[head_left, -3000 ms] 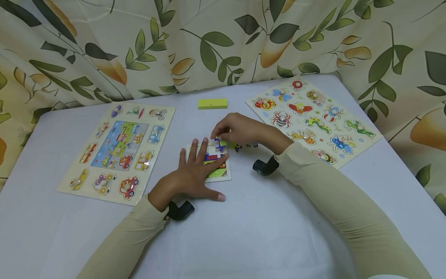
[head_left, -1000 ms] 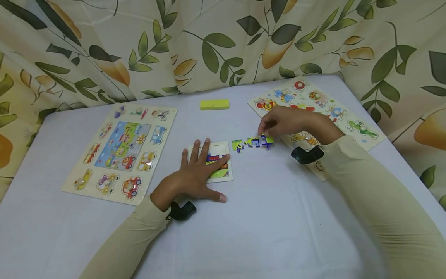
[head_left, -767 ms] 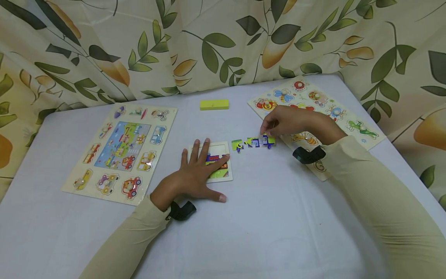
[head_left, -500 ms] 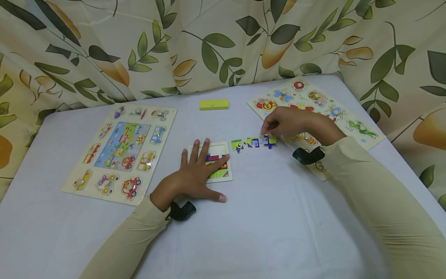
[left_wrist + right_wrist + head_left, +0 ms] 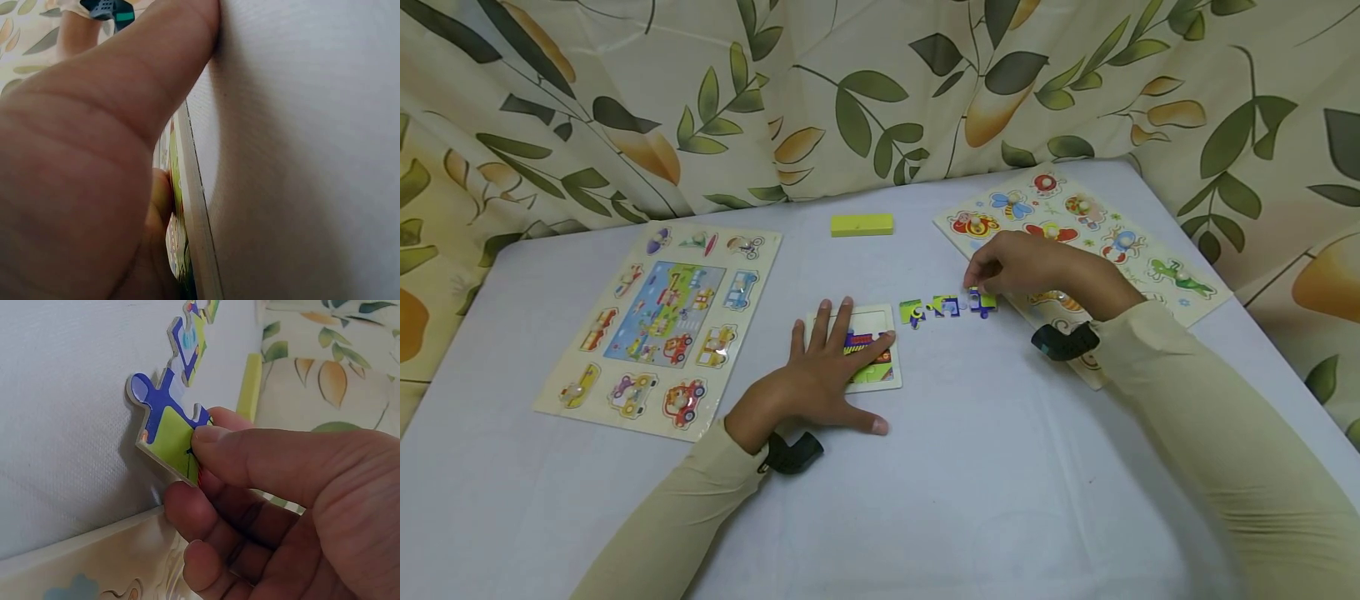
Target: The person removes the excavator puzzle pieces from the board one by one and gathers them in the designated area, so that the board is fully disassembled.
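My left hand (image 5: 820,371) lies spread over a small white-framed jigsaw board (image 5: 874,385), its fingers covering much of the picture. Partly filled, the board shows a blue, red and green picture, with a bare strip along the top. My right hand (image 5: 1030,267) pinches a blue and green jigsaw piece (image 5: 169,425) between thumb and fingers at its corner. In the right wrist view this piece tilts up from the tablecloth. Two more loose jigsaw pieces, one green and dark (image 5: 913,313) and one blue and green (image 5: 945,306), lie in a row between board and right hand.
A vehicle peg puzzle (image 5: 662,312) lies at the left. At the right, an insect peg puzzle (image 5: 1180,308) extends under my right forearm. A yellow-green block (image 5: 861,225) sits at the back of the white tablecloth (image 5: 925,500), before a leaf-patterned curtain (image 5: 865,83).
My right hand has moved from the board's top edge rightward to the last loose piece, which shifts slightly right with it. The board's top row no longer shows a piece. My left hand stays put.
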`<state>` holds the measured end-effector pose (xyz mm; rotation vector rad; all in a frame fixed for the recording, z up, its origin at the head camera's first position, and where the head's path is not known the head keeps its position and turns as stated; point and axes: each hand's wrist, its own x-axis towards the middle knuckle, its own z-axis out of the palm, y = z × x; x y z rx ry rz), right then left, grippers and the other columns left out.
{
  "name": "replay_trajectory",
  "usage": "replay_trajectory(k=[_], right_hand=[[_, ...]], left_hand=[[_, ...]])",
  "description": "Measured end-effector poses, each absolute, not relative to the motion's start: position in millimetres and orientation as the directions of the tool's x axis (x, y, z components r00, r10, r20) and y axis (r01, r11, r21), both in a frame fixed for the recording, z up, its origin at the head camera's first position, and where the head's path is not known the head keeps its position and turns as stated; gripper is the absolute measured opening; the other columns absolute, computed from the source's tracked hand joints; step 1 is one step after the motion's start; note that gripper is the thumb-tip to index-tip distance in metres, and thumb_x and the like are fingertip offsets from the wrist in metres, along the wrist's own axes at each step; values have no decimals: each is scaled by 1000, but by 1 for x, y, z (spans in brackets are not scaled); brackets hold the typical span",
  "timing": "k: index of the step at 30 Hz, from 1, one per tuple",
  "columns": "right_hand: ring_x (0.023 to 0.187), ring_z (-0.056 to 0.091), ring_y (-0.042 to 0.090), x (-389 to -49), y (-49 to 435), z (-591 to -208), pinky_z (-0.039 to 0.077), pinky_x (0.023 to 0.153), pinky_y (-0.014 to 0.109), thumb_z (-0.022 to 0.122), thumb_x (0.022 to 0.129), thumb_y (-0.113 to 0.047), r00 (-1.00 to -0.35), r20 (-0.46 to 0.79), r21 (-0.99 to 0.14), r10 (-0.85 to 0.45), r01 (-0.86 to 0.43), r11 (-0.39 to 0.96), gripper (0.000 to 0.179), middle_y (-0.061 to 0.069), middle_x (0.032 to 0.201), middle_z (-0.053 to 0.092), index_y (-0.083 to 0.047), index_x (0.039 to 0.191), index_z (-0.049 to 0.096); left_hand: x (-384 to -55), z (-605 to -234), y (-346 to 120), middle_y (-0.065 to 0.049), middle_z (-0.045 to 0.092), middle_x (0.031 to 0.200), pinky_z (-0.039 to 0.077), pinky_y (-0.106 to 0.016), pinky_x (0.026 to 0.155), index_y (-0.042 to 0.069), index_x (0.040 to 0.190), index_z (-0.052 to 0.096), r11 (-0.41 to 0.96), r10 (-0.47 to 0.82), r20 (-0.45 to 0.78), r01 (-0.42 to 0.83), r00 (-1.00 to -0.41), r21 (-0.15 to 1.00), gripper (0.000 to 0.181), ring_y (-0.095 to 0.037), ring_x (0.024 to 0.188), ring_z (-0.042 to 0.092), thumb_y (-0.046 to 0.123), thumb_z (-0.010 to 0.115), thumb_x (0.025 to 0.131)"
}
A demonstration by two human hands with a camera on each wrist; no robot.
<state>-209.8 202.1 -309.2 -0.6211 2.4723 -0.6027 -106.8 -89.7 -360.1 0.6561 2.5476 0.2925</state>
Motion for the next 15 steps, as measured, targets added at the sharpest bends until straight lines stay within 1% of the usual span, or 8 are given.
replay_trajectory(k=[7, 15], right_hand=[[89, 55, 21, -211, 203, -313, 45, 84, 39, 63, 92, 0, -771, -354, -512, -528, -313, 800, 15, 3, 95, 67, -8, 100, 72], [89, 55, 22, -211, 205, -313, 46, 83, 39, 64, 92, -1, -784, -336, -507, -523, -317, 802, 11, 3, 94, 67, -6, 98, 71]], left_hand=[[-106, -359, -89, -11, -28, 157, -18, -62, 105, 44, 154, 12, 862, 500, -402, 395, -767, 319, 111, -36, 137, -34, 72, 73, 66], [-105, -358, -89, -11, -27, 157, -18, -62, 105, 43, 154, 12, 859, 503, -403, 394, -765, 326, 110, -36, 137, -33, 71, 73, 67]])
